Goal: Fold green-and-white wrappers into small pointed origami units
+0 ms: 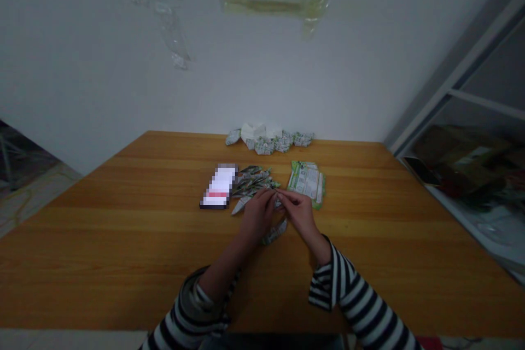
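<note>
My left hand (259,212) and my right hand (299,212) meet over the table, fingertips pinched together on a small piece of printed paper (279,203). Most of that paper is hidden by the fingers. Just below them shows a narrow, folded strip of printed paper (275,232); whether it joins the held piece I cannot tell. Behind my left hand lies a pile of folded printed paper strips (252,179). A stack of flat green-and-white printed sheets (307,183) sits beyond my right hand.
A phone (219,186) with a lit, blurred screen lies left of the pile. Folded paper pieces (264,145) and white crumpled tissue (253,130) line the back of the wooden table (123,219), near the wall. At the right stands a shelf (484,219) holding boxes.
</note>
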A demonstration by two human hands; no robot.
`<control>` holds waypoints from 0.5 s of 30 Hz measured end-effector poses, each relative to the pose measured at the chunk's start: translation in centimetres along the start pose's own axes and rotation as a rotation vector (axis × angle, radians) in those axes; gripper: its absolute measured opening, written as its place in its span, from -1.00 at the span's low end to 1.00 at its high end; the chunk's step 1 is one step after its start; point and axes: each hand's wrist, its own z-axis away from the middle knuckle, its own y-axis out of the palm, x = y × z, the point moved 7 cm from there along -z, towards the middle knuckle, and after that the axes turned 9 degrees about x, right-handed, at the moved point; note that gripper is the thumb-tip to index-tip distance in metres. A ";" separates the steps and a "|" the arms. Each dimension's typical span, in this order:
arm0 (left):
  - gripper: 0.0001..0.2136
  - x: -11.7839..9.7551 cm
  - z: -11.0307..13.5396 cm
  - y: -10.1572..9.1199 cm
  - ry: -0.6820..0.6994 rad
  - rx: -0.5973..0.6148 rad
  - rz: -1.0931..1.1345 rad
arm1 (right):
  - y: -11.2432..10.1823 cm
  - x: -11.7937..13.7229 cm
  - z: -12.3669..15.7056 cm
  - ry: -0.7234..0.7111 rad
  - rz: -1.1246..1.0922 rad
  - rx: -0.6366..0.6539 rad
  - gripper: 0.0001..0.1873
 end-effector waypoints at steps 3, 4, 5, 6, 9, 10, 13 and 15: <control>-0.81 -0.2 0.0 0.1 0.004 0.003 0.021 | -0.1 0.7 0.2 -0.041 0.050 -0.031 -0.73; -0.81 -0.2 0.0 0.1 0.006 0.003 0.030 | -0.1 1.0 0.4 -0.060 0.078 -0.049 -0.75; -0.82 -0.2 0.1 0.1 0.008 0.001 0.040 | -0.1 1.3 0.5 -0.083 0.113 -0.070 -0.77; -0.83 -0.3 0.1 0.2 0.012 -0.002 0.053 | -0.2 1.6 0.7 -0.108 0.152 -0.093 -0.79; -0.84 -0.2 0.1 0.1 0.018 -0.029 0.110 | -0.3 2.1 0.9 -0.162 0.219 -0.131 -0.82; -0.84 -0.1 0.1 0.0 0.017 -0.038 0.132 | -0.2 2.2 1.0 -0.172 0.218 -0.129 -0.82; -0.84 0.0 0.1 -0.4 -0.012 -0.064 0.172 | -0.2 2.4 1.0 -0.188 0.194 -0.134 -0.85; -0.84 0.1 0.1 -0.7 -0.048 -0.081 0.175 | -0.4 2.4 1.0 -0.179 0.142 -0.157 -0.88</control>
